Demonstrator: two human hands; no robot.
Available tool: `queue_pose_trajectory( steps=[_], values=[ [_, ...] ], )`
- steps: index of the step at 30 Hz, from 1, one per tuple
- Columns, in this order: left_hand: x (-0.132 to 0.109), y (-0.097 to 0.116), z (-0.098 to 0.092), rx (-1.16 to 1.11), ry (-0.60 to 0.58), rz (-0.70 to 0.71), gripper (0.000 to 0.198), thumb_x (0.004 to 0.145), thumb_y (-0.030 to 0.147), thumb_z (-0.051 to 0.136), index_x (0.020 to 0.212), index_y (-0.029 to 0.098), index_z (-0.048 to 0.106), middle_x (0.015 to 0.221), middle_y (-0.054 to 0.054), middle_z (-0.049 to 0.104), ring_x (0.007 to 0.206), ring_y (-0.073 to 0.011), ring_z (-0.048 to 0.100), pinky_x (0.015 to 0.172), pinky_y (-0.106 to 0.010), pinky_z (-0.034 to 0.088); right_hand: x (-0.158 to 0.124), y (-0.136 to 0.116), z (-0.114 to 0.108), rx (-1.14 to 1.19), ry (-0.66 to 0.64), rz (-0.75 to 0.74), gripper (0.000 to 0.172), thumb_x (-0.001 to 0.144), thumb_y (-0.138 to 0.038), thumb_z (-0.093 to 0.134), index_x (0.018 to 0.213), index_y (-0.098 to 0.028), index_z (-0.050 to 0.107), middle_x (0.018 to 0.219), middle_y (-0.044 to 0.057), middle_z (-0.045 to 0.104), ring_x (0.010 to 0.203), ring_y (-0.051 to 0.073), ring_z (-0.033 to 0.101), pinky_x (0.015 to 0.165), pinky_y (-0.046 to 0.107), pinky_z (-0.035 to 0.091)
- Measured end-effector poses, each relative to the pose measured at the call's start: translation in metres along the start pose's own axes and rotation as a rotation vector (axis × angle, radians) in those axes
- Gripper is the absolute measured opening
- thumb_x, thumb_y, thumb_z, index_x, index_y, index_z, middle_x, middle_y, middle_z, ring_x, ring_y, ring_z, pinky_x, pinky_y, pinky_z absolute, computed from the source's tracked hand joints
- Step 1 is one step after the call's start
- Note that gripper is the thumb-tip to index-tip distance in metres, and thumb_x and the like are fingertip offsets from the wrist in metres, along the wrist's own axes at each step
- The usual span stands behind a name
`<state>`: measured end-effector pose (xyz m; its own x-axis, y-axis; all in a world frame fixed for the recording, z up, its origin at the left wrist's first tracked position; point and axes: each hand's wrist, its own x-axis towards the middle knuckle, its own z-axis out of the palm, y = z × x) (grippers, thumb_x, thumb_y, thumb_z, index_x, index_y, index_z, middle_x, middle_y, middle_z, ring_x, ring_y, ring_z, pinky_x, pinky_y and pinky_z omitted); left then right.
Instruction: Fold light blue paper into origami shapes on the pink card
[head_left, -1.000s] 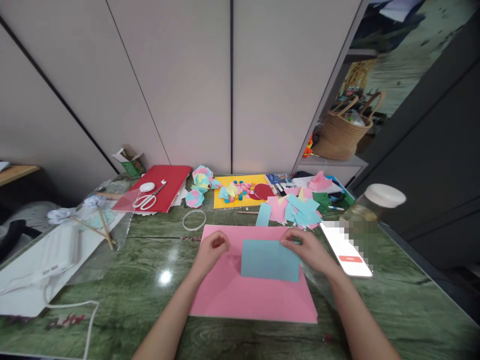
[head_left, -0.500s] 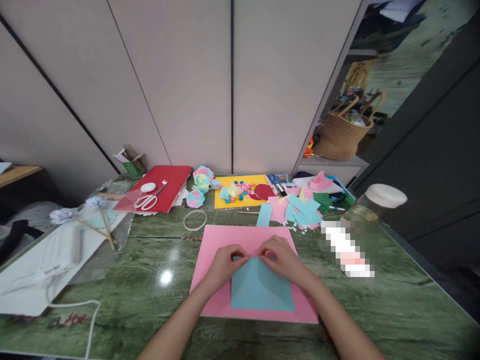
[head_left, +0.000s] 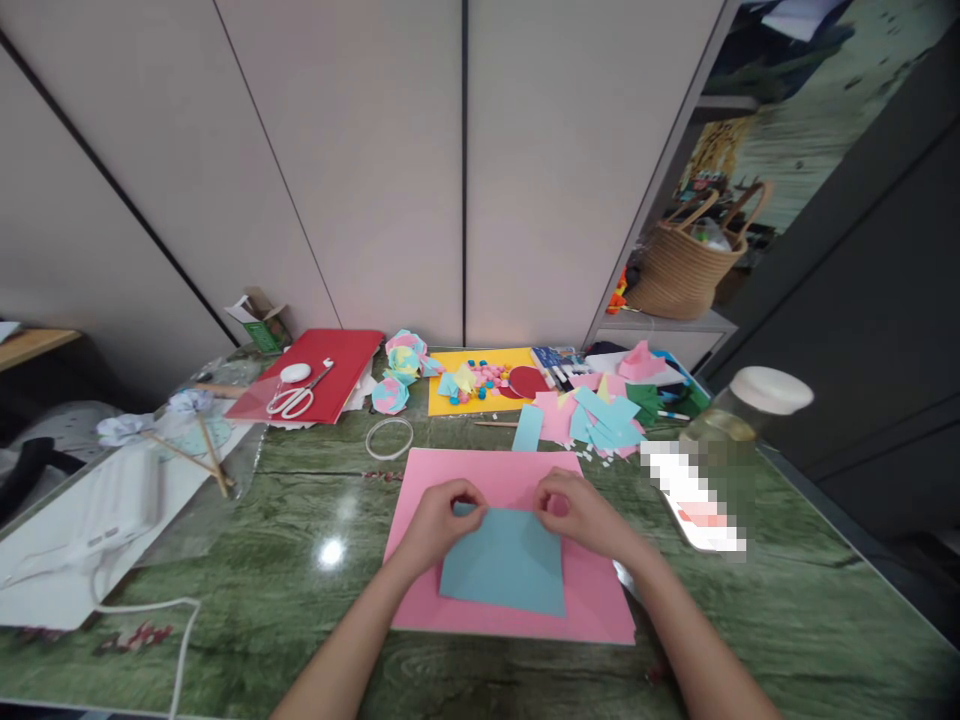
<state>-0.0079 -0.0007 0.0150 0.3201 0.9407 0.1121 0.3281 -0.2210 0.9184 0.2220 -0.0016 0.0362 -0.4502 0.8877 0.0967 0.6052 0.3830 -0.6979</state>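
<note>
A light blue paper (head_left: 504, 562) lies on a large pink sheet (head_left: 510, 610) on the green marble table (head_left: 300, 560). My left hand (head_left: 436, 522) pinches the blue paper's far left corner with curled fingers. My right hand (head_left: 581, 512) is closed on its far right corner. Both hands rest on the pink sheet, a short way apart.
Beyond the sheet lie a tape ring (head_left: 389, 438), blue and pink paper scraps (head_left: 592, 418), a yellow sheet with small pompoms (head_left: 480, 382) and scissors (head_left: 294, 398) on a red folder (head_left: 319, 375). A phone (head_left: 694, 495) and a lidded jar (head_left: 739, 420) stand right; a white device (head_left: 112, 495) left.
The blue paper has come nearer me and turned. My hands first met at its far edge, then spread apart to its two far corners, and the paper shifted slightly left.
</note>
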Motion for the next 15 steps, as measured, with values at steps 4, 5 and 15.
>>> queue_pose_trajectory(
  steps=[4,5,15],
  values=[
    [0.003,-0.004,-0.008,0.0,0.009,-0.01,0.005,0.069,0.017,0.056,0.069,0.016,0.061,0.07,-0.001,0.062,0.069,-0.0142,0.056,0.066,-0.023,0.041,-0.004,0.009,-0.01,0.013,-0.01,0.05,0.01,0.063,-0.01,0.051,0.065,-0.019,0.056,0.071,0.0,0.058,0.07,0.015,0.051,0.066,0.026,0.037],
    [0.003,-0.004,-0.009,-0.003,0.004,-0.013,0.005,0.069,0.018,0.057,0.068,0.016,0.061,0.069,-0.001,0.062,0.068,-0.0142,0.055,0.065,-0.023,0.041,-0.006,0.012,-0.012,0.016,-0.016,0.068,0.01,0.063,-0.01,0.051,0.065,-0.019,0.056,0.071,0.0,0.058,0.069,0.015,0.051,0.064,0.026,0.037],
    [0.005,-0.002,-0.024,-0.242,-0.011,0.045,0.011,0.073,0.026,0.062,0.07,0.015,0.06,0.074,-0.003,0.059,0.072,-0.0145,0.053,0.065,-0.023,0.04,-0.005,0.029,-0.025,0.203,0.069,0.193,0.015,0.076,-0.028,0.05,0.068,-0.017,0.056,0.069,0.001,0.056,0.067,0.014,0.051,0.061,0.026,0.038]
  ],
)
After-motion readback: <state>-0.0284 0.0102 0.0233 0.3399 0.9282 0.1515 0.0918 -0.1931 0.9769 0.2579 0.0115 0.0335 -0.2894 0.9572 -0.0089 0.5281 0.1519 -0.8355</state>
